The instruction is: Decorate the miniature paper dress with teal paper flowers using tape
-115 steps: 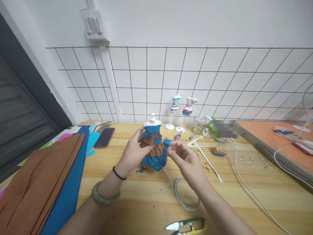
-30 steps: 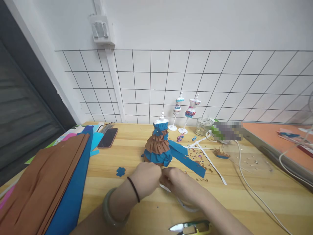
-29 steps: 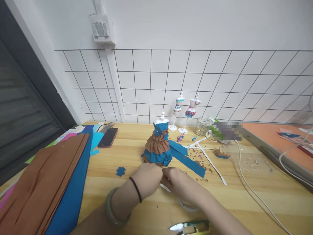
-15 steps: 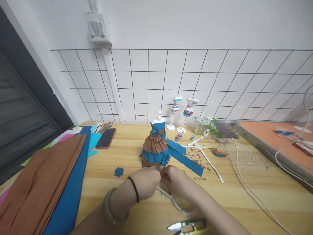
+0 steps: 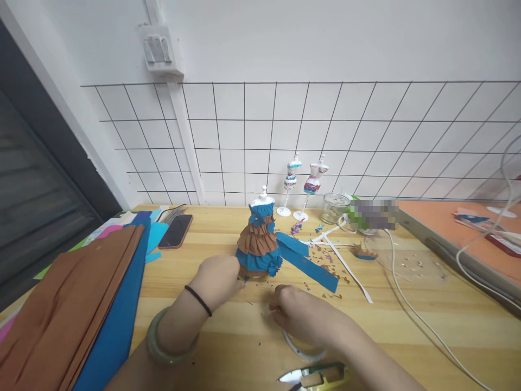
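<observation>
A small white dress form wears a tiered blue and brown paper dress [image 5: 257, 241] at the middle of the table. My left hand [image 5: 217, 278] is beside the dress's lower left side, its fingers mostly hidden behind the hand. In front of the dress, my right hand [image 5: 299, 309] is closed, with thumb and fingers together; what is in them is blurred. Under the right hand lies a white ring-shaped roll [image 5: 303, 355], partly covered. Near it at the front edge are thread snips [image 5: 313, 377] with yellow and green handles. The blue paper flower does not show.
Brown paper [image 5: 77, 304] and blue paper [image 5: 112, 326] lie at left, near a phone [image 5: 176, 231]. Blue strips [image 5: 313, 269], white strips [image 5: 348, 269] and scraps lie right of the dress. Behind stand two smaller dress forms [image 5: 312, 184] and a glass jar [image 5: 335, 208]. A white cable [image 5: 411, 309] crosses the right side.
My hands have parted: the left moved left and up, over where the blue flower lay, and the right shifted slightly down. The flower is out of sight now.
</observation>
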### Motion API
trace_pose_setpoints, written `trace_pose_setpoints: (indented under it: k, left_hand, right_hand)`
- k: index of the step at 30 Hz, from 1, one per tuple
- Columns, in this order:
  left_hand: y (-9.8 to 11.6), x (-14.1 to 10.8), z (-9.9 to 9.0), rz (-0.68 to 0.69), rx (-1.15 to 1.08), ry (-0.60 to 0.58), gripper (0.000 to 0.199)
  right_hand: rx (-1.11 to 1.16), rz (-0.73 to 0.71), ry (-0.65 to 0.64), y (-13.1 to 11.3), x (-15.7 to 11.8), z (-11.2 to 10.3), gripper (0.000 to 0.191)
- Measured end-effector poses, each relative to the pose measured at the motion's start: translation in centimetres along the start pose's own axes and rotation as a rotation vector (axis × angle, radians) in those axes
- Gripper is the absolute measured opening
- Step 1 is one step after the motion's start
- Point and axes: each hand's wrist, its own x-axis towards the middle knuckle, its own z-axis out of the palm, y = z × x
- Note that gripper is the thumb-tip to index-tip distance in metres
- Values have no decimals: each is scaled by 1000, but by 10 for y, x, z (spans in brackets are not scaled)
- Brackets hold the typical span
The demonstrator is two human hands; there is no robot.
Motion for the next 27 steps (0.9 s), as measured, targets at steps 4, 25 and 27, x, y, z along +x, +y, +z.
trace_pose_setpoints:
  k: [4, 25, 27]
  left_hand:
    - [-14, 3, -9, -166, 30, 110, 25]
    - [18, 36, -3, 54, -1058, 654, 87]
    - [21, 38, -5, 55, -1053, 685, 84]
  right_hand:
    - [63, -41, 93, 1, -5, -20, 20]
    - [641, -143, 720, 13, 49, -62, 33]
    - [670, -163, 700, 13, 53, -60, 32]
